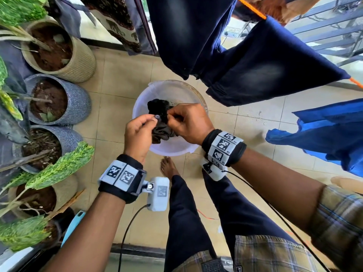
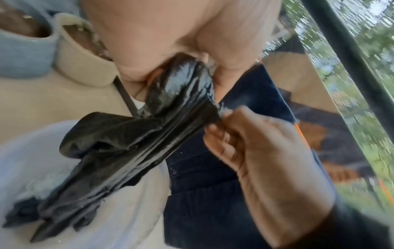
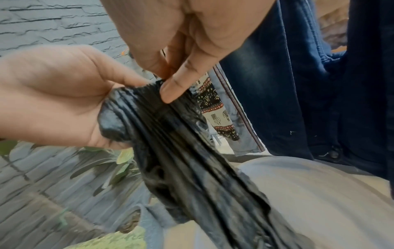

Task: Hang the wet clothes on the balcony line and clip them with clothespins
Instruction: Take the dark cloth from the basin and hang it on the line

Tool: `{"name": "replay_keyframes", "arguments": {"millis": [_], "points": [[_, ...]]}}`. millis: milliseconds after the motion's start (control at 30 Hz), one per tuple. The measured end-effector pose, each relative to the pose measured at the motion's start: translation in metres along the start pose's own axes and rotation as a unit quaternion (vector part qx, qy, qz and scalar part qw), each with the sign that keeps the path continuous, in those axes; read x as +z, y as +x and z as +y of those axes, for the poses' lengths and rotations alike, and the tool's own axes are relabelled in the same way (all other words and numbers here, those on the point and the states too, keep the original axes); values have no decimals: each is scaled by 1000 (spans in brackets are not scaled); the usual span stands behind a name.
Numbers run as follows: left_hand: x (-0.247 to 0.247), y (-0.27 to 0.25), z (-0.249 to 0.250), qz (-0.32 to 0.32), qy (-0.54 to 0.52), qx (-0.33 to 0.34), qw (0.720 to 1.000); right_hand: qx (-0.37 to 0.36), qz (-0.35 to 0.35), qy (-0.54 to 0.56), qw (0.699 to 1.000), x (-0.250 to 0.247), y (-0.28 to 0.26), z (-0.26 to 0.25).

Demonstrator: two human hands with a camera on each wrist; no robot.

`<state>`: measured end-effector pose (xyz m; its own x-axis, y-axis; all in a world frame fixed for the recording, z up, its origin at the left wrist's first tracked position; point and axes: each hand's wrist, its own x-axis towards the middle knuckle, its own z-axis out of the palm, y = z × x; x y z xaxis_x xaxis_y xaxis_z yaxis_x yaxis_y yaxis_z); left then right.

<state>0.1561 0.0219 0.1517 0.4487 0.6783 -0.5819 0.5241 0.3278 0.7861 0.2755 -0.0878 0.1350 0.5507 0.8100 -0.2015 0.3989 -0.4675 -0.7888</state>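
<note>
A wet black garment [image 1: 161, 122] hangs bunched between both hands above a white bucket [image 1: 177, 91] on the balcony floor. My left hand [image 1: 138, 130] grips one bunched end of the garment [image 2: 136, 148] in its curled fingers. My right hand [image 1: 188, 122] pinches the garment's edge [image 3: 181, 134] with thumb and fingertips, close beside the left hand [image 3: 59, 94]. The cloth's lower part drops into the bucket [image 2: 25, 155]. An orange clothesline [image 1: 253, 8] runs overhead at the upper right with dark blue jeans [image 1: 253, 61] hung over it. No clothespin is visible.
Several potted plants [image 1: 49, 101] line the left side. A bright blue cloth [image 1: 324, 134] hangs at the right. Patterned fabric [image 1: 117, 22] hangs at the back. A railing [image 1: 330, 32] closes the far right. My bare foot [image 1: 169, 167] stands just before the bucket on beige tiles.
</note>
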Motion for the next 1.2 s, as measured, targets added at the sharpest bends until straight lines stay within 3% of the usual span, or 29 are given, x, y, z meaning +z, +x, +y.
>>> {"name": "replay_keyframes", "arguments": {"millis": [100,200,300,367,467,533,600,733,800,967,1033,1200], "points": [[-14,4,9,-23,-5,41,999,44,12,-7,999,-13,1,23],[-27,5,12,-77,79,106,988,92,-11,14,996,-21,-1,36],[-42,4,16,-109,158,154,969,125,17,-11,992,-29,5,37],[-59,4,21,-112,222,192,949,170,39,-51,983,-39,15,45],[-83,0,32,-124,331,257,899,235,0,-135,963,-50,26,60],[-89,-9,40,-151,385,288,864,224,-31,-198,954,-49,28,63],[-87,-21,50,-186,393,298,850,187,-49,-215,957,-40,30,61],[-84,-36,70,-219,418,316,823,40,-122,-123,984,-11,46,53],[-87,-42,79,-225,425,322,816,-1,-186,-82,979,5,57,47],[-97,-68,96,-260,441,350,784,72,-358,-94,926,33,75,28],[-101,-82,97,-272,435,347,785,104,-395,-69,910,41,76,30],[-104,-101,94,-289,430,354,779,92,-433,-10,896,58,62,32]]}}
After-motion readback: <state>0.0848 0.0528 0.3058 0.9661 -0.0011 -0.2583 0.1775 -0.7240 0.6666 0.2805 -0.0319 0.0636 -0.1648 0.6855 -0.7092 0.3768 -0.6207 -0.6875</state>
